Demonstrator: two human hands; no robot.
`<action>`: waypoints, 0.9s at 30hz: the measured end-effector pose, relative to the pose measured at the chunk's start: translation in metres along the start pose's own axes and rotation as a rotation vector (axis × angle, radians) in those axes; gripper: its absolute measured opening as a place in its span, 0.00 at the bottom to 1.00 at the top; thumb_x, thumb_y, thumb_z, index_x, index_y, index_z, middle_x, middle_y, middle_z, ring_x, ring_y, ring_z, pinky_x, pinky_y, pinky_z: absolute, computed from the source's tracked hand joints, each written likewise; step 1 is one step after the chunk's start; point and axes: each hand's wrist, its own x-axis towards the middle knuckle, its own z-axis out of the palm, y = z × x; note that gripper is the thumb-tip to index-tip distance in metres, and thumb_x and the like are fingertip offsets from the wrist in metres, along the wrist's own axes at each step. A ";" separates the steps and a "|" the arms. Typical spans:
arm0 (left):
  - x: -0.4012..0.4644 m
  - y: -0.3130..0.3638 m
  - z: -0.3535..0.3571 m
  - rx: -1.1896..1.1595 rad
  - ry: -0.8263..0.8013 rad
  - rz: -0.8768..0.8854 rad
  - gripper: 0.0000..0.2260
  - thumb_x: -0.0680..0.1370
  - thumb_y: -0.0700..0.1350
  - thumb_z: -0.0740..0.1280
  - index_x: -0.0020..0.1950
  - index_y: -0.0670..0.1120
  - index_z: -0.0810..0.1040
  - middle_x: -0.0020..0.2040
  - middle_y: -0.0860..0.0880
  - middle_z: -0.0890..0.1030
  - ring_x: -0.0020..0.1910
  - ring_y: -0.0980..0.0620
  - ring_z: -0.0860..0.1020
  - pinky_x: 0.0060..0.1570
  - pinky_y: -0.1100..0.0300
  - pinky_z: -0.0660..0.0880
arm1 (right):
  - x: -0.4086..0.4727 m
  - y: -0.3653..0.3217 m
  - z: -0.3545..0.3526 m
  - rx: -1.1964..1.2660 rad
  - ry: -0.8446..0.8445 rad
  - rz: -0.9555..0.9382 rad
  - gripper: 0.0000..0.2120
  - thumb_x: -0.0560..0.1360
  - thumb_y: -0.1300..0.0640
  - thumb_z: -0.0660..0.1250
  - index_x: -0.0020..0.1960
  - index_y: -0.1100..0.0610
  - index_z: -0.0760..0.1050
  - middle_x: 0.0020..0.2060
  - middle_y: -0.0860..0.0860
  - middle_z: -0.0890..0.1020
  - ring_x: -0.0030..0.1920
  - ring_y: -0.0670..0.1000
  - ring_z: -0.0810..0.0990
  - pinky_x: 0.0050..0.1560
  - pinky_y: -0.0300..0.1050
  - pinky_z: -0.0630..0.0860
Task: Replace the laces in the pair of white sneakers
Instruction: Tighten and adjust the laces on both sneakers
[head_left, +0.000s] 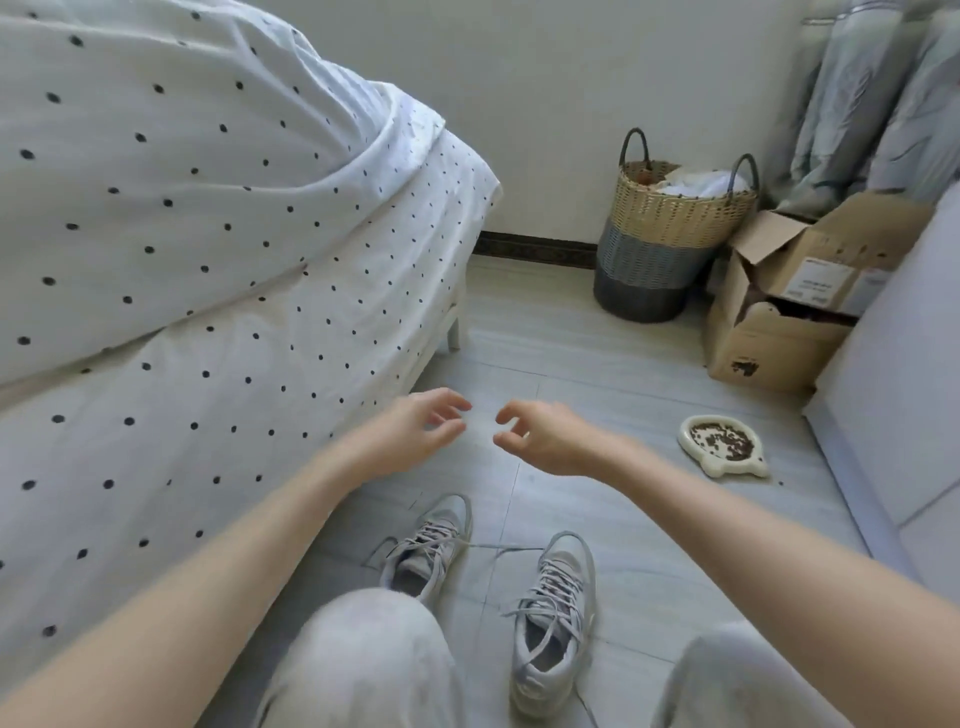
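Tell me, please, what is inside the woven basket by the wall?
Near the rim of the woven basket, something white and crumpled shows, like cloth or plastic, with a small brownish thing at its left. What lies deeper is hidden by the basket's wall.

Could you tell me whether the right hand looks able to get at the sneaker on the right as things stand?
Probably yes: the right hand holds nothing, and only bare floor lies between it and the right sneaker.
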 end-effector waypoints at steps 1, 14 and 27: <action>0.007 -0.016 0.014 -0.026 -0.022 -0.029 0.12 0.80 0.48 0.61 0.63 0.50 0.73 0.57 0.52 0.78 0.56 0.56 0.76 0.54 0.62 0.72 | 0.010 0.006 0.006 -0.013 -0.035 0.005 0.19 0.79 0.48 0.58 0.68 0.54 0.67 0.61 0.52 0.78 0.61 0.54 0.74 0.58 0.44 0.69; 0.051 -0.218 0.168 -0.113 -0.289 -0.443 0.23 0.75 0.51 0.63 0.68 0.45 0.69 0.63 0.49 0.73 0.65 0.49 0.70 0.57 0.66 0.64 | 0.143 0.093 0.185 0.158 -0.345 0.052 0.18 0.80 0.51 0.58 0.68 0.55 0.68 0.61 0.52 0.78 0.59 0.52 0.76 0.57 0.40 0.69; -0.009 -0.208 0.260 -0.235 -0.125 -0.447 0.19 0.73 0.48 0.69 0.63 0.50 0.73 0.57 0.52 0.73 0.55 0.55 0.74 0.53 0.63 0.71 | 0.083 0.127 0.276 0.289 -0.135 0.108 0.09 0.75 0.51 0.66 0.51 0.53 0.70 0.51 0.45 0.68 0.46 0.46 0.74 0.50 0.40 0.68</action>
